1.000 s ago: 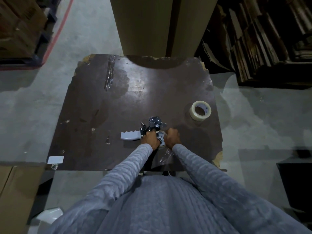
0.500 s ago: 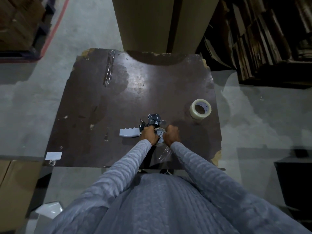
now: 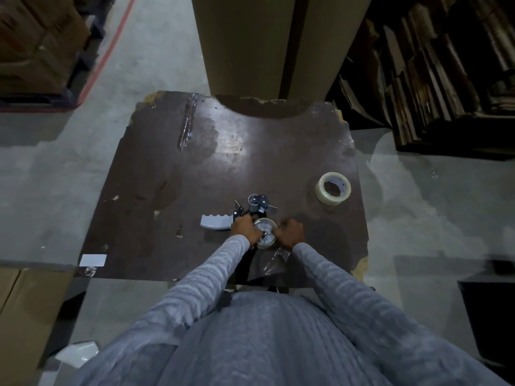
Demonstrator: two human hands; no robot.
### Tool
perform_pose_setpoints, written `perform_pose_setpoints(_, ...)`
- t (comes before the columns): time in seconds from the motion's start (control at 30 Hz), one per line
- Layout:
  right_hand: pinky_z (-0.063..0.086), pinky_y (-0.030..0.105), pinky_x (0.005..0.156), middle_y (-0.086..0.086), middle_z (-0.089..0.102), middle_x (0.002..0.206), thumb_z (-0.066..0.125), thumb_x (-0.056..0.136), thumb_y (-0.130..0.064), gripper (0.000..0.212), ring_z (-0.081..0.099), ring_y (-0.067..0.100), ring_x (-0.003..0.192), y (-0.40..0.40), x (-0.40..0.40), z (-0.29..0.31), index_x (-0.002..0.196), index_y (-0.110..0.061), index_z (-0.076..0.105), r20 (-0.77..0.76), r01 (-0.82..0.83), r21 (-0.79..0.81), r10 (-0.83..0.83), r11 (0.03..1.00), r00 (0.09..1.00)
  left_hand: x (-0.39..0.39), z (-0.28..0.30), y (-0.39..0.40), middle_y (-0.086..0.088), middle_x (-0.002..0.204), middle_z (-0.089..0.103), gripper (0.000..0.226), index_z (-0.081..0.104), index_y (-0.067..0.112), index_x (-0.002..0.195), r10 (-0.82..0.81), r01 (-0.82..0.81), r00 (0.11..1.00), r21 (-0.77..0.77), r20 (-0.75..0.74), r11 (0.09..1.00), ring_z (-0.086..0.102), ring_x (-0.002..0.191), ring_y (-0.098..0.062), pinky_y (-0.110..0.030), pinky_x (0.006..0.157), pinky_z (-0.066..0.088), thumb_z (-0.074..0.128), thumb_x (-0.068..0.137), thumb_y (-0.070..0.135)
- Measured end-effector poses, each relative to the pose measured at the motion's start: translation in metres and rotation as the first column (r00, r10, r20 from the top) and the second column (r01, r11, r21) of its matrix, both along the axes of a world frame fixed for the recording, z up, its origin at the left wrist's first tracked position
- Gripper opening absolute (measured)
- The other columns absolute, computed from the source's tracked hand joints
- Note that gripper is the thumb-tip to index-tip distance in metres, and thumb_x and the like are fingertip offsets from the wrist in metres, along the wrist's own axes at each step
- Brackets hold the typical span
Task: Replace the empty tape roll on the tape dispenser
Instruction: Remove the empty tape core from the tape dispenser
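Head view looked down over grey knitted sleeves (image 3: pixel 211 277) to a dark, worn table (image 3: pixel 156 190). Near its front edge both hands closed on the empty roll (image 3: pixel 265 232) seated on the tape dispenser (image 3: pixel 250 215), which lay on its side. The left hand (image 3: pixel 242 229) curled its fingers round the roll's left rim; the right hand (image 3: pixel 289 231) gripped the right rim, slightly blurred. The dispenser's grey handle (image 3: pixel 216 222) pointed left. A crumpled strip of clear tape (image 3: pixel 274 260) lay just below the right wrist. Farther right, well apart, a full tape roll (image 3: pixel 333 192) lay on the table. Beyond stood a tall cardboard roll (image 3: pixel 245 43).
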State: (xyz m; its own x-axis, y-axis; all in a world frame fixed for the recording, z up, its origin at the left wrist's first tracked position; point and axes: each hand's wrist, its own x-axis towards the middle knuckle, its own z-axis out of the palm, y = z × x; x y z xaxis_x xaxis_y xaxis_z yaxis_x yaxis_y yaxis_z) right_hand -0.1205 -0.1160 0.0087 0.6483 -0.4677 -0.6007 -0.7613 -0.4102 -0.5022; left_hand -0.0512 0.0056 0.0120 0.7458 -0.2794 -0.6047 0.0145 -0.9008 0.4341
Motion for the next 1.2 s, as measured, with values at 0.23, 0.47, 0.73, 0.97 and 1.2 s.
perform_pose_setpoints(0.23, 0.048, 0.041, 0.106, 0.027, 0.064, 0.129, 0.055, 0.097, -0.019, 0.034, 0.060, 0.041, 0.123, 0.006, 0.005, -0.004, 0.122, 0.000, 0.068, 0.015, -0.028, -0.003, 0.029, 1.000, 0.999, -0.004, 0.004, 0.001, -0.016, 0.123, 0.067, 0.042, 0.067, 0.012, 0.115, -0.088, 0.079, 0.990, 0.084, 0.110, 0.993, 0.064, 0.116, -0.037, -0.043, 0.095, 0.055, 0.074, 0.084, 0.039)
perform_pose_setpoints(0.47, 0.050, 0.042, 0.097, 0.030, 0.067, 0.121, 0.054, 0.097, -0.018, 0.032, 0.064, 0.042, 0.114, 0.008, 0.006, -0.007, 0.114, 0.005, 0.070, 0.022, -0.040, -0.030, 0.041, 0.999, 0.999, 0.000, 0.001, 0.010, -0.018, 0.131, 0.062, 0.104, 0.012, 0.005, 0.154, -0.001, -0.005, 0.992, 0.053, 0.125, 0.999, 0.061, 0.120, -0.040, -0.051, 0.098, 0.052, 0.075, 0.080, 0.042)
perform_pose_setpoints(0.73, 0.051, 0.043, 0.096, 0.029, 0.068, 0.120, 0.052, 0.098, -0.021, 0.034, 0.065, 0.042, 0.112, 0.006, 0.010, -0.006, 0.118, 0.001, 0.069, 0.000, -0.087, -0.061, 0.088, 0.994, 0.996, 0.008, 0.000, 0.010, -0.018, 0.132, 0.062, 0.090, 0.032, 0.005, 0.145, 0.015, -0.020, 0.997, 0.066, 0.074, 0.998, 0.059, 0.121, -0.042, -0.050, 0.100, 0.051, 0.079, 0.077, 0.040)
perform_pose_setpoints(0.97, 0.052, 0.040, 0.100, 0.024, 0.068, 0.125, 0.050, 0.097, -0.018, 0.034, 0.064, 0.039, 0.117, 0.004, 0.017, -0.002, 0.125, -0.009, 0.069, -0.001, -0.151, -0.050, 0.151, 0.987, 0.988, 0.013, 0.001, 0.009, -0.016, 0.137, 0.060, 0.116, 0.006, 0.002, 0.156, 0.001, -0.004, 0.999, 0.060, 0.046, 0.998, 0.058, 0.126, -0.038, -0.048, 0.103, 0.049, 0.080, 0.076, 0.042)
perform_pose_setpoints(1.2, 0.050, 0.038, 0.102, 0.021, 0.069, 0.126, 0.052, 0.098, -0.020, 0.034, 0.063, 0.037, 0.120, 0.002, 0.017, -0.004, 0.124, -0.007, 0.069, -0.018, -0.144, -0.049, 0.143, 0.988, 0.990, 0.013, 0.002, 0.011, -0.016, 0.135, 0.061, 0.117, 0.003, 0.002, 0.157, -0.004, 0.001, 0.998, 0.053, 0.058, 0.999, 0.059, 0.124, -0.038, -0.048, 0.102, 0.050, 0.077, 0.076, 0.044)
